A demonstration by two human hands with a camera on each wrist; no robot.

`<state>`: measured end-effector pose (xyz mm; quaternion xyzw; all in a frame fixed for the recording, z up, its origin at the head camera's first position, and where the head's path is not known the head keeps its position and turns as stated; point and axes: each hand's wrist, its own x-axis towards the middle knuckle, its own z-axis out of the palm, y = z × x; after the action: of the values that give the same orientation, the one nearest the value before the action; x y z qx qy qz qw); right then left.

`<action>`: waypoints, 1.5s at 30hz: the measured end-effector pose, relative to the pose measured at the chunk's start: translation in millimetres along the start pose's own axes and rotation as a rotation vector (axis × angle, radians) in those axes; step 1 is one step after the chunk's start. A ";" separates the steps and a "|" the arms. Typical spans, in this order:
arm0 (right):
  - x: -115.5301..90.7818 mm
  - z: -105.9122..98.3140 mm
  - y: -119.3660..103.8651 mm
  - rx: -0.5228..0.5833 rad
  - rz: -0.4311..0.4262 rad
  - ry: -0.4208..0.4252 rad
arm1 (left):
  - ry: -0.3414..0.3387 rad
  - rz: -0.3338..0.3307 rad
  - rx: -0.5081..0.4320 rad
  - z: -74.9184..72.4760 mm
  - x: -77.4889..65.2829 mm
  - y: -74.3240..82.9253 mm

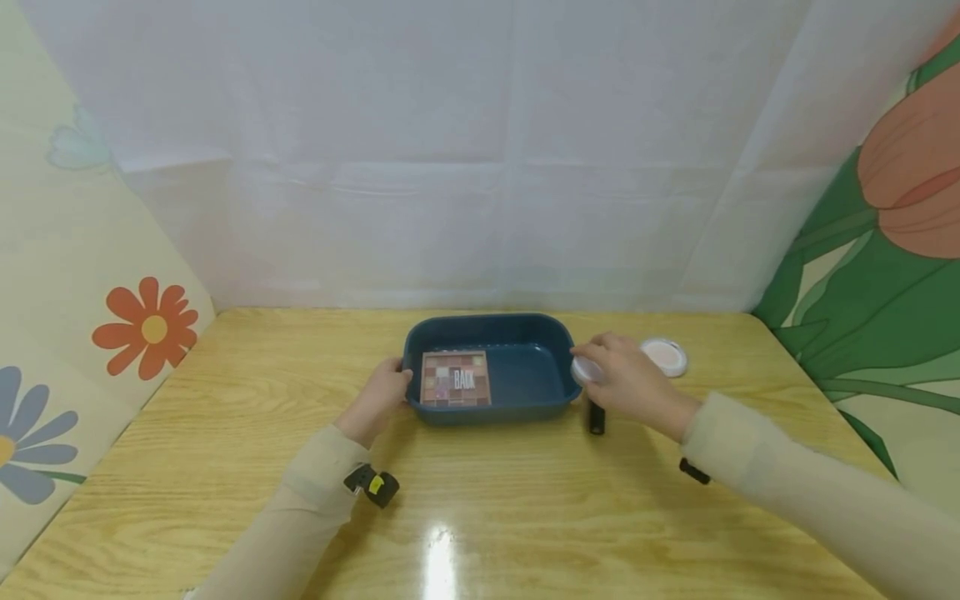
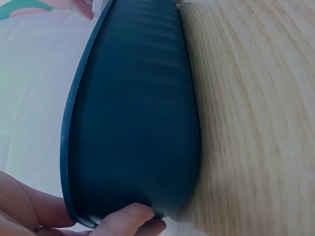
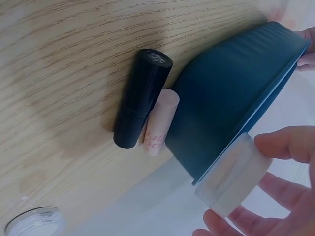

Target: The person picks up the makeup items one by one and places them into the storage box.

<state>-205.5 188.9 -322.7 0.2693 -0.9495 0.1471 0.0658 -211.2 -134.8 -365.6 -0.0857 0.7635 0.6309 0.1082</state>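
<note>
Pinching the white case (image 3: 234, 176) beside the right rim of the blue bin (image 1: 495, 415), your right hand (image 1: 632, 382) is perhaps risking a drop through its fingertip hold; your left hand (image 1: 381, 397) is clasping the opposite end.

Tray (image 1: 498, 414) on table (image 1: 517, 508), palette (image 1: 453, 381) in its left half, case (image 3: 234, 174) at its right rim, tubes (image 3: 142, 101) just right, compact (image 1: 666, 357) farther right

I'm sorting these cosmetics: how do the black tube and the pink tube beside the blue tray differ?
The black tube is mostly dark; the pink tube is pale, with pink lettering. The black tube looks longer and thicker than the pink tube. The pink tube lies nearer the blue tray than the black tube does. Both lie on their sides on the table.
</note>
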 end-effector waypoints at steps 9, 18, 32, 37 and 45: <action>5.2 2.8 -10.9 0.003 0.006 -0.032 | 0.008 -0.013 0.010 -0.5 -0.3 -0.9; 12.9 8.5 -17.1 -0.018 -0.071 -0.033 | 0.017 -0.005 -0.002 1.0 -0.7 0.7; 26.5 11.5 -28.4 -0.017 -0.098 -0.117 | 0.010 -0.004 -0.006 1.3 0.2 2.3; 32.6 13.4 -35.2 -0.023 -0.128 -0.149 | 0.011 -0.005 -0.018 1.6 -0.6 2.4; 45.1 17.2 -39.0 -0.037 -0.125 -0.210 | 0.016 -0.010 0.010 0.6 -1.1 2.7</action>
<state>-223.8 129.7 -320.2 0.3405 -0.9351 0.0960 -0.0200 -210.8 -133.7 -362.9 -0.0938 0.7671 0.6258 0.1056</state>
